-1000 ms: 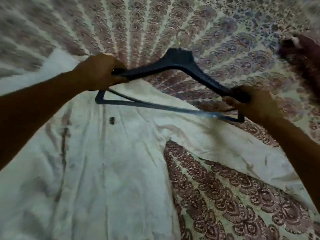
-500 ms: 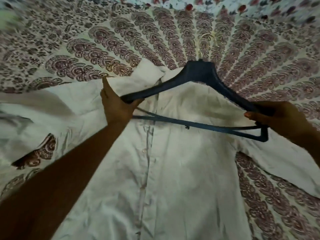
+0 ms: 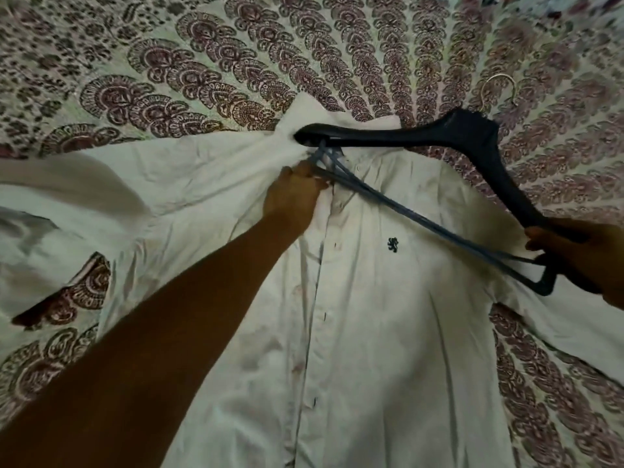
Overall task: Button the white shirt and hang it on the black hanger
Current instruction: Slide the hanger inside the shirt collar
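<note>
Patterned sheet (image 3: pixel 202 62) shows bare beyond the collar and at the right. White shirt (image 3: pixel 388 332) lies flat on it, placket up. Black hanger (image 3: pixel 472 136) slants over the collar, left tip at the neck opening. Right grip (image 3: pixel 580 255) grasps its right end; left grip (image 3: pixel 293 197) pinches shirt cloth beside the lower bar.
</note>
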